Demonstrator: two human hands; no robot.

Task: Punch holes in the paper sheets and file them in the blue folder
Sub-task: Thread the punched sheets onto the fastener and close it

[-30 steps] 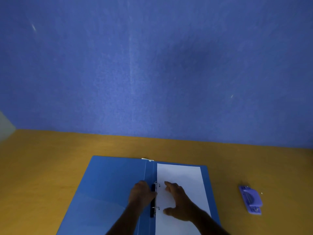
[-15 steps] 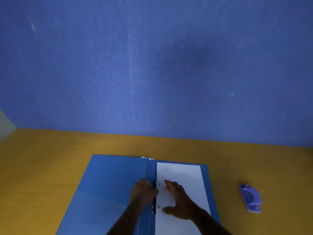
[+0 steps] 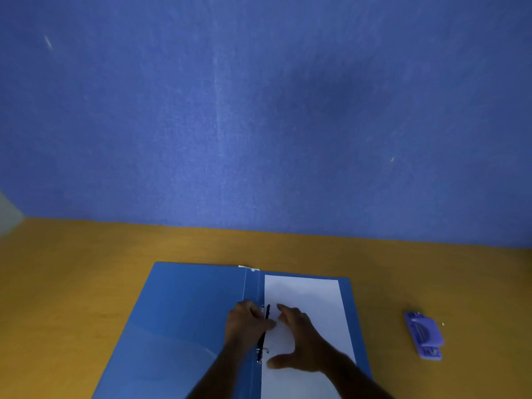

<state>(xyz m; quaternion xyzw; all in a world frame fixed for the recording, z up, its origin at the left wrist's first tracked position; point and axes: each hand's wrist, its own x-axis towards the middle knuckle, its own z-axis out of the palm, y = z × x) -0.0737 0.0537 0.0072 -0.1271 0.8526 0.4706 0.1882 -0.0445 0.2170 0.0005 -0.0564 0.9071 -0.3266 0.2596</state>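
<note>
Left hand [image 3: 248, 323] laid over the spine of the open blue folder [image 3: 184, 318], fingers curled round the dark ring clip [image 3: 264, 332], thumb tip pressed against the paper's inner edge; forearm running down and out of the bottom of the view. Right hand [image 3: 299, 338] flat on the white paper sheets [image 3: 309, 292], fingers straight and spread, thumb stretched wide toward the near end of the clip, holding nothing, just pressing the sheets down. Sheets lying on the folder's right leaf, inner edge tight against the clip, top edge short of the folder's far edge. Metal rings visible at both ends of the clip, partly hidden by the left hand; probably threaded through the sheets, though too small and dim to be sure. Left leaf of the folder bare, with a paler pocket flap across its near half. Small white tab [image 3: 249, 267] poking out past the folder's far edge at the spine.

Purple hole punch [image 3: 424, 335] well to the right of the folder, apart from both hands, resting on the yellow-brown table [image 3: 72, 283]. Tiny white speck just beside the punch. Blue textured wall [image 3: 259, 110] rising behind the table beyond the folder, with a pale grey patch at its far left edge.
</note>
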